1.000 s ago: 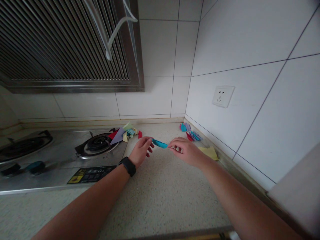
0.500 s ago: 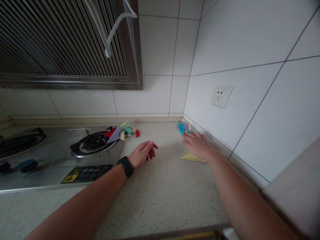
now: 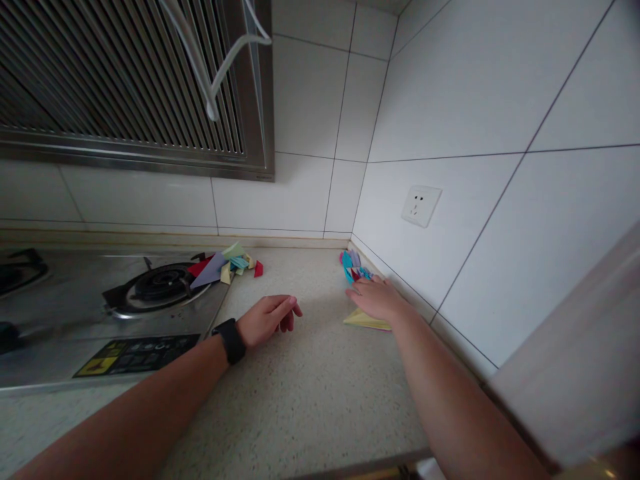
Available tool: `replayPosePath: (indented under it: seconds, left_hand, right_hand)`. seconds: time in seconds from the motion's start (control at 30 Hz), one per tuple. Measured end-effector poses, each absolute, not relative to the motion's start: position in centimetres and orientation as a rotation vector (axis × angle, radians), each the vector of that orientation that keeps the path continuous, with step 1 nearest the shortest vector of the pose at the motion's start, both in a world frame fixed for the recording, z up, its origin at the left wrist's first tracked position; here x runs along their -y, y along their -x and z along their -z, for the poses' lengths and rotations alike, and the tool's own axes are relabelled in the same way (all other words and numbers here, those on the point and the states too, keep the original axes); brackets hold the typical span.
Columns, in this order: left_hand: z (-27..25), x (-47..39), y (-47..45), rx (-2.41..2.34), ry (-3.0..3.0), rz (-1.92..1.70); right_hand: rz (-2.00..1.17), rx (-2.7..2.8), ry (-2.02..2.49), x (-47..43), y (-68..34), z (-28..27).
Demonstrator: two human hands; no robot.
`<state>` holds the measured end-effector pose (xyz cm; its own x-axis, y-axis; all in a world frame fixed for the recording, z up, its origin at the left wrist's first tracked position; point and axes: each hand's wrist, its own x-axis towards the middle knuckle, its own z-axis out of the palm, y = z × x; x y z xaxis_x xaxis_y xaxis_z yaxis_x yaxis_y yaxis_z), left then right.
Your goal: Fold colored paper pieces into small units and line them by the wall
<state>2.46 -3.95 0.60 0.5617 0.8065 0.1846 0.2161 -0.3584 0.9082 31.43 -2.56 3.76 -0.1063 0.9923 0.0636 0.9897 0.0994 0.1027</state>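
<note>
My right hand (image 3: 376, 297) reaches into the corner, palm down with its fingers stretched out. Its fingertips are at the near side of a small pile of folded papers (image 3: 349, 265) in blue, purple, pink and red; the hand hides part of it. Beneath and beside that hand lies a yellow folded paper (image 3: 364, 320), flat on the counter. My left hand (image 3: 270, 319), with a black watch on the wrist, hovers or rests over the counter; its fingers are loosely curled and nothing shows in them.
A heap of coloured folded papers (image 3: 235, 261) lies at the right edge of the gas stove (image 3: 155, 325), partly over a burner (image 3: 163, 283). The range hood (image 3: 150, 160) overhangs the back left. Tiled walls meet behind the corner, with a power socket (image 3: 421, 206) on the right one.
The view has turned slightly to the right. My right hand has drawn back a little from the corner pile, so more of its blue and red papers show. The left hand stays much the same.
</note>
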Motion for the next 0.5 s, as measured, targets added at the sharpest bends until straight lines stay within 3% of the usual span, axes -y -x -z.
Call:
replayPosePath:
  seconds: [0.5]
  left_hand:
    - [-0.85,4.47,-2.61,-0.822,-1.956,-0.727]
  right_hand:
    - [-0.177,-2.295,-2.12,1.94,-31.57,-3.03]
